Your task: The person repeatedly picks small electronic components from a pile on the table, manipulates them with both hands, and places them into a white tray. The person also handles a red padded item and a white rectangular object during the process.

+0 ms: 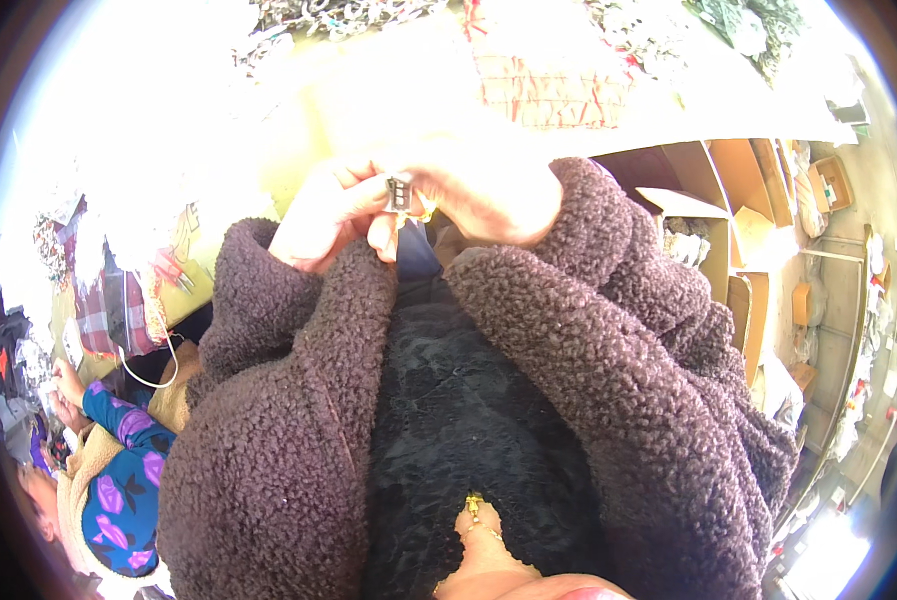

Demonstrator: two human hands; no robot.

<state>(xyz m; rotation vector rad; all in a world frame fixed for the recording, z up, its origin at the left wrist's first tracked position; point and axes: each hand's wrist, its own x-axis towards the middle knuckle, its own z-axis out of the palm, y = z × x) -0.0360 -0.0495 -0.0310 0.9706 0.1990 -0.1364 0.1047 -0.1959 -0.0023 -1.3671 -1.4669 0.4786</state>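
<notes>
Close together in front of my chest, both hands are closed at the fingertips. Between them is a small dark rectangular piece (399,193) with pale square marks in a row; its exact kind is unclear. My left hand (324,215) pinches it from the left with thumb and fingers. My right hand (494,195) grips at its right side, partly washed out by glare. A thin gold-coloured bit (419,213) hangs by the piece near the right fingertips. Fluffy dark brown sleeves cover both my forearms.
Bright glare covers the table (369,90). Chain-like pieces (329,18), a red-patterned bundle (554,90) and green leafy material (754,25) lie at its far side. Open cardboard boxes (734,190) stand at right. At lower left, a person in a floral sleeve (119,495) handles something.
</notes>
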